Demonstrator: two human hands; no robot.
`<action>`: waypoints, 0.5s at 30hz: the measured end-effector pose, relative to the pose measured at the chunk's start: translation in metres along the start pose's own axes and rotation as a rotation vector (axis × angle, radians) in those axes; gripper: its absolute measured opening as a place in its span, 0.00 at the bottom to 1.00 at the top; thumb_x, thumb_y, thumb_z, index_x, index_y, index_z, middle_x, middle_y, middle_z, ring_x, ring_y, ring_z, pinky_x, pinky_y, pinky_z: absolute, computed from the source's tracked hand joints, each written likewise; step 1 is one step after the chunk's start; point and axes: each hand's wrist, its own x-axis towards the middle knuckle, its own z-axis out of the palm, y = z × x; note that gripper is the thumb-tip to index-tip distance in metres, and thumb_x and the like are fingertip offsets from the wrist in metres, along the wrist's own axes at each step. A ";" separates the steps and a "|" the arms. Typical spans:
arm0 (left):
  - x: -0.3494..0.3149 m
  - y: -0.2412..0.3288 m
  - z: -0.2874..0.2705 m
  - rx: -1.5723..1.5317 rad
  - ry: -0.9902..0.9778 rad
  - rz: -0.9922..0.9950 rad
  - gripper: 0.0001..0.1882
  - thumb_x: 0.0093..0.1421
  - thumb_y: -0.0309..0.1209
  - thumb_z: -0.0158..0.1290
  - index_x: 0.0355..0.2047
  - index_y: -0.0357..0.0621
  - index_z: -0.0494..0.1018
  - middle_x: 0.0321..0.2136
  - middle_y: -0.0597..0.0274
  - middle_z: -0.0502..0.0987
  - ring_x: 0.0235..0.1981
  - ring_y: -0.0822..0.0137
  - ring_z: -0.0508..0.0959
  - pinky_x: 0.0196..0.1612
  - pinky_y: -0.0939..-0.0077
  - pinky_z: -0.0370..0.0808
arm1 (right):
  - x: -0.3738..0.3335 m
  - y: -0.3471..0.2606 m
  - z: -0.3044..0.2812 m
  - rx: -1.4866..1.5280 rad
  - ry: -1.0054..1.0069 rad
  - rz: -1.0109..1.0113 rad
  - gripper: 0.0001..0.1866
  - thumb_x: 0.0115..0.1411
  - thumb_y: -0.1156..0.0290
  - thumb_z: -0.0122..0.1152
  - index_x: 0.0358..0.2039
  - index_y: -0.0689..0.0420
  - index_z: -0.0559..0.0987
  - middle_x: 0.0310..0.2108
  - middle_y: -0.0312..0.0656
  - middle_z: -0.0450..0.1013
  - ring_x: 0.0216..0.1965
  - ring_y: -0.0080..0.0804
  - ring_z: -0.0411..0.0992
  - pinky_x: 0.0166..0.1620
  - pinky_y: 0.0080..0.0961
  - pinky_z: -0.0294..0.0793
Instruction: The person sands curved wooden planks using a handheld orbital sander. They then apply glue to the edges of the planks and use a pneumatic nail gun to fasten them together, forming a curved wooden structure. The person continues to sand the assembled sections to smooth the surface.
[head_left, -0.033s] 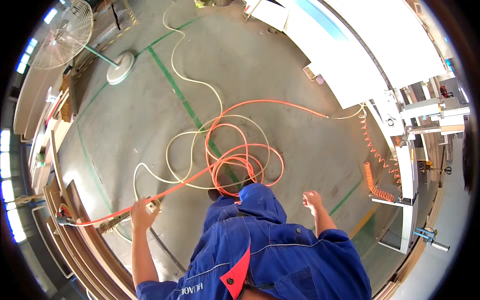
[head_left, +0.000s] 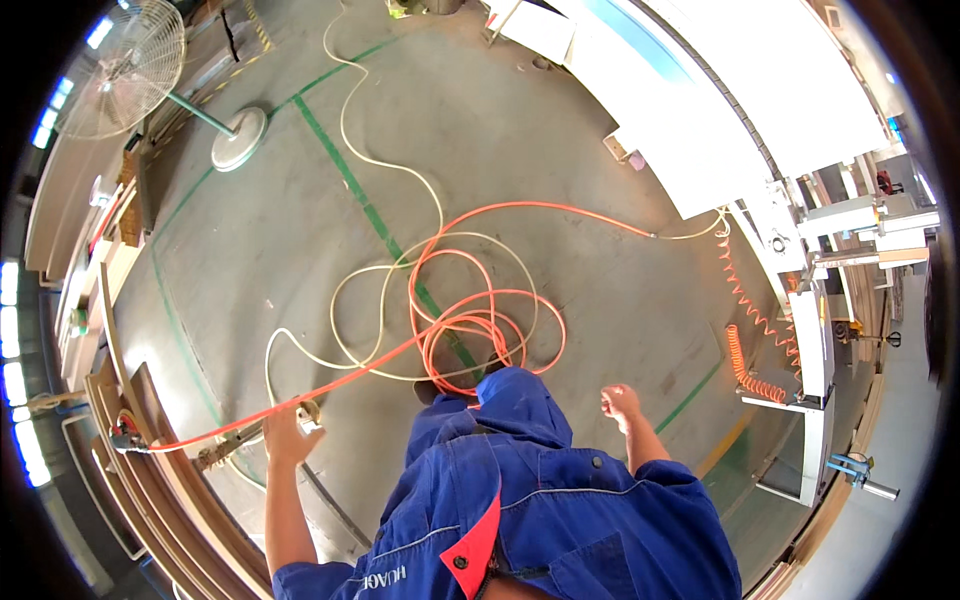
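Note:
My left hand [head_left: 288, 436] is out to the left, its thumb apart from the fingers. An orange hose [head_left: 345, 378] passes right by its fingertips; no grip on the hose is visible. Close to the thumb is a small pale fitting [head_left: 309, 411], partly hidden. On the right, my right hand [head_left: 621, 402] hangs over bare floor with curled fingers, and nothing shows in it. The hose lies in loose loops in front of my feet, tangled with a thinner cream hose [head_left: 352, 150].
A pedestal fan [head_left: 238, 139] stands far left. Stacked long boards [head_left: 150, 420] line the near left. A large white-topped machine [head_left: 690, 120] fills the far right, and coiled orange air hoses [head_left: 745, 370] hang beside it. Green tape [head_left: 345, 170] marks the floor.
My left hand has shifted very slightly, and its thumb stands further out from the fingers. My right hand is a touch further left. The hoses look the same.

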 end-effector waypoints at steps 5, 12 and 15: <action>-0.005 -0.026 0.042 -0.057 0.014 -0.033 0.54 0.55 0.51 0.69 0.75 0.46 0.58 0.72 0.48 0.64 0.74 0.45 0.61 0.76 0.45 0.53 | -0.017 0.036 0.028 -0.040 -0.078 0.067 0.09 0.64 0.66 0.67 0.38 0.57 0.79 0.28 0.35 0.76 0.25 0.26 0.74 0.29 0.26 0.76; 0.028 -0.058 0.054 -0.092 0.048 -0.232 0.49 0.54 0.52 0.68 0.71 0.43 0.64 0.66 0.45 0.70 0.71 0.43 0.64 0.75 0.42 0.55 | -0.018 0.009 0.015 -0.130 -0.192 0.183 0.10 0.66 0.66 0.67 0.29 0.50 0.75 0.23 0.33 0.71 0.23 0.25 0.72 0.25 0.27 0.72; 0.027 -0.050 0.059 -0.056 0.009 -0.313 0.48 0.53 0.53 0.68 0.69 0.39 0.67 0.66 0.42 0.71 0.70 0.41 0.66 0.74 0.43 0.57 | 0.021 -0.026 -0.013 -0.053 -0.086 0.207 0.10 0.67 0.70 0.64 0.30 0.49 0.72 0.22 0.32 0.68 0.20 0.24 0.68 0.23 0.25 0.68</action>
